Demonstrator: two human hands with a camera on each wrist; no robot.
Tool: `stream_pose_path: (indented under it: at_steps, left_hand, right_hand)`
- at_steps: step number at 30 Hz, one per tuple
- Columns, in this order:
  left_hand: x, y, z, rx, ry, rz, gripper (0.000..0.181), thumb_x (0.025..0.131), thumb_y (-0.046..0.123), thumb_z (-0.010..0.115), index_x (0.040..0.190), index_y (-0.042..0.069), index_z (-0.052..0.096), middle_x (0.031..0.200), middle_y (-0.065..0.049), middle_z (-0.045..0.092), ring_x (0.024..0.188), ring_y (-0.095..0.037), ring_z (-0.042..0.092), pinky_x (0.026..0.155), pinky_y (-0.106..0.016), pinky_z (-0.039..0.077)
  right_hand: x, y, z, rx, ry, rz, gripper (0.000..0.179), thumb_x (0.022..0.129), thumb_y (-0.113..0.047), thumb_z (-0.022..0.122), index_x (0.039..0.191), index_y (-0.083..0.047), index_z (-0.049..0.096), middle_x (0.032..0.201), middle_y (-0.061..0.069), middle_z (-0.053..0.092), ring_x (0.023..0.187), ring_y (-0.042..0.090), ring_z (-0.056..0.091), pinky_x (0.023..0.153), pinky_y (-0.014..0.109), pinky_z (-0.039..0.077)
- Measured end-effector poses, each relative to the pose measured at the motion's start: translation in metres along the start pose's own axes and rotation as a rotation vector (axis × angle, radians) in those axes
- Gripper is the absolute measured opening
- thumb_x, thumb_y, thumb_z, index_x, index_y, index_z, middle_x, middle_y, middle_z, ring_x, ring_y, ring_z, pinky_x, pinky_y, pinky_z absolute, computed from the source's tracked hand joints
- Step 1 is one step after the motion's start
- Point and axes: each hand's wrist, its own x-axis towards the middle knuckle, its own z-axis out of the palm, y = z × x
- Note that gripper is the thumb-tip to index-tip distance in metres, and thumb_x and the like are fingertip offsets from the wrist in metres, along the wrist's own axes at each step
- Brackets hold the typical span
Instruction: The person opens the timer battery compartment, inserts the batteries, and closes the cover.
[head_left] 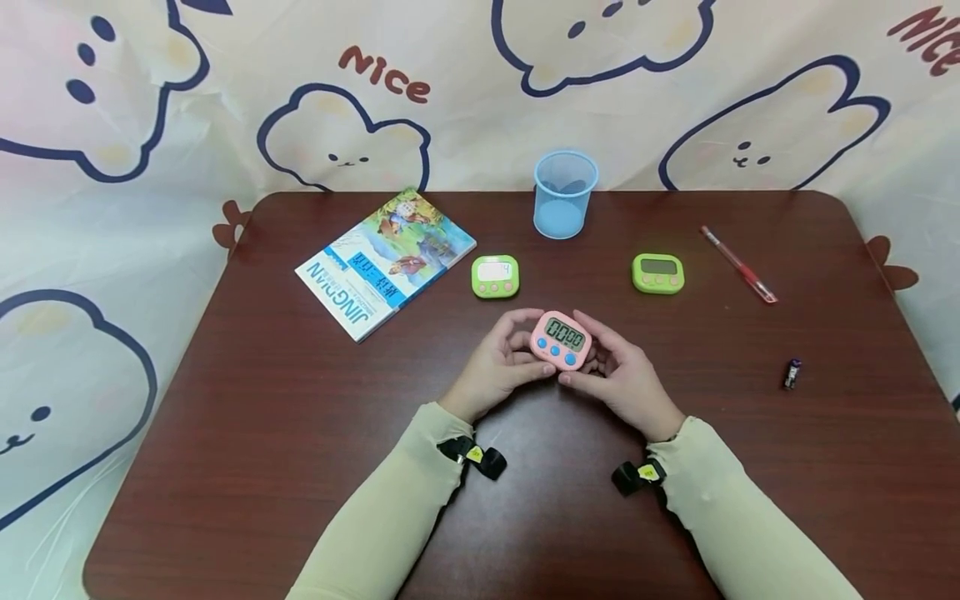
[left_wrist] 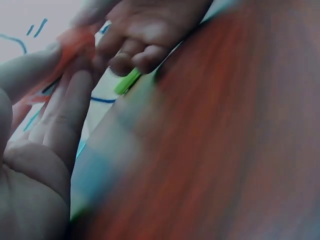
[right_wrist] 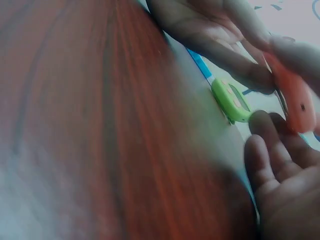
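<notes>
A pink digital timer point(head_left: 561, 340) with blue buttons faces up in the head view, its display reading zeros. My left hand point(head_left: 504, 360) grips its left side between thumb and fingers. On the opposite side, my right hand point(head_left: 621, 377) holds it the same way, thumb at the lower edge. In the right wrist view the pink timer point(right_wrist: 296, 97) appears edge-on, raised off the table between both hands. The left wrist view shows only part of the timer point(left_wrist: 75, 45), as fingers cover much of it.
Two green timers point(head_left: 495, 277) point(head_left: 658, 274) lie beyond my hands. A book point(head_left: 386, 265) rests at the back left, near a blue cup point(head_left: 566, 196) at the rear edge. Rightward lie a red pen point(head_left: 738, 264) and a small battery point(head_left: 792, 374) on the brown table point(head_left: 262, 467).
</notes>
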Motion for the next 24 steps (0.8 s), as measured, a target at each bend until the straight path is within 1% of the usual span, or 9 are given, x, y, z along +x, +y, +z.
stream_pose_path:
  at_steps: [3, 6, 9, 12, 15, 18, 20, 22, 24]
  left_hand:
    - [0.001, 0.0, 0.003, -0.009, 0.016, -0.002, 0.063, 0.09, -0.013, 0.066, 0.144, 0.01, 0.041, 0.111, -0.017, 0.065, 0.092, -0.018, 0.068, 0.084, -0.028, 0.058]
    - [0.001, 0.0, 0.003, 0.009, 0.033, -0.002, 0.058, 0.092, -0.01, 0.066, 0.143, 0.008, 0.044, 0.116, -0.019, 0.064, 0.093, -0.019, 0.068, 0.085, -0.03, 0.059]
    - [0.001, -0.001, 0.002, 0.104, 0.069, 0.035, 0.052, 0.093, -0.005, 0.067, 0.14, 0.006, 0.049, 0.122, -0.018, 0.063, 0.096, -0.021, 0.068, 0.086, -0.03, 0.058]
    - [0.005, -0.004, 0.003, 0.232, 0.129, 0.088, 0.047, 0.093, 0.0, 0.07, 0.137, 0.004, 0.054, 0.124, -0.016, 0.064, 0.095, -0.021, 0.069, 0.085, -0.029, 0.058]
    - [0.013, -0.006, 0.005, 0.326, 0.191, 0.115, 0.044, 0.093, 0.004, 0.071, 0.136, 0.006, 0.058, 0.121, -0.013, 0.066, 0.093, -0.021, 0.069, 0.083, -0.027, 0.058]
    - [0.022, -0.007, 0.009, 0.405, 0.254, 0.128, 0.042, 0.093, 0.007, 0.073, 0.133, 0.007, 0.061, 0.116, -0.011, 0.069, 0.091, -0.019, 0.07, 0.081, -0.026, 0.058]
    - [0.028, -0.008, 0.011, 0.446, 0.301, 0.132, 0.041, 0.092, 0.009, 0.075, 0.131, 0.007, 0.063, 0.113, -0.01, 0.07, 0.089, -0.017, 0.07, 0.079, -0.025, 0.058]
    - [0.034, -0.009, 0.015, 0.494, 0.347, 0.132, 0.04, 0.092, 0.011, 0.075, 0.13, 0.009, 0.063, 0.11, -0.007, 0.071, 0.085, -0.014, 0.069, 0.076, -0.023, 0.058]
    - [0.041, -0.01, 0.018, 0.552, 0.395, 0.129, 0.04, 0.091, 0.014, 0.076, 0.13, 0.011, 0.064, 0.111, -0.003, 0.072, 0.082, -0.01, 0.067, 0.073, -0.022, 0.057]
  right_hand:
    - [0.001, 0.002, 0.0, -0.007, 0.046, -0.001, 0.083, 0.082, -0.005, 0.083, 0.154, -0.009, 0.041, 0.133, 0.011, 0.06, 0.088, 0.014, 0.064, 0.076, 0.018, 0.056]
    - [0.001, 0.005, -0.003, 0.009, 0.061, 0.003, 0.084, 0.083, -0.002, 0.081, 0.155, -0.005, 0.037, 0.137, 0.015, 0.059, 0.092, 0.01, 0.066, 0.08, 0.018, 0.056]
    - [0.002, 0.007, -0.004, -0.001, 0.053, 0.012, 0.084, 0.086, -0.002, 0.079, 0.156, -0.003, 0.032, 0.14, 0.018, 0.057, 0.099, 0.01, 0.067, 0.084, 0.018, 0.056]
    - [0.004, 0.007, -0.005, -0.069, 0.073, 0.005, 0.08, 0.089, -0.004, 0.076, 0.155, -0.001, 0.032, 0.14, 0.019, 0.057, 0.104, 0.013, 0.067, 0.085, 0.017, 0.054]
    - [0.008, 0.008, -0.007, -0.18, 0.135, -0.017, 0.073, 0.09, -0.008, 0.076, 0.153, -0.002, 0.038, 0.133, 0.018, 0.063, 0.099, 0.018, 0.068, 0.081, 0.013, 0.053]
    - [0.014, 0.009, -0.008, -0.261, 0.212, -0.036, 0.067, 0.09, -0.008, 0.076, 0.149, -0.004, 0.045, 0.13, 0.016, 0.065, 0.094, 0.022, 0.067, 0.076, 0.01, 0.051]
    - [0.019, 0.01, -0.009, -0.291, 0.255, -0.038, 0.062, 0.09, -0.008, 0.076, 0.147, -0.005, 0.05, 0.131, 0.014, 0.065, 0.093, 0.021, 0.066, 0.075, 0.009, 0.05]
    - [0.024, 0.011, -0.009, -0.296, 0.298, -0.033, 0.057, 0.09, -0.008, 0.076, 0.144, -0.006, 0.054, 0.132, 0.013, 0.064, 0.096, 0.02, 0.065, 0.075, 0.009, 0.049]
    - [0.029, 0.013, -0.009, -0.293, 0.343, -0.022, 0.052, 0.091, -0.008, 0.076, 0.14, -0.006, 0.059, 0.127, 0.014, 0.067, 0.094, 0.019, 0.065, 0.073, 0.009, 0.049]
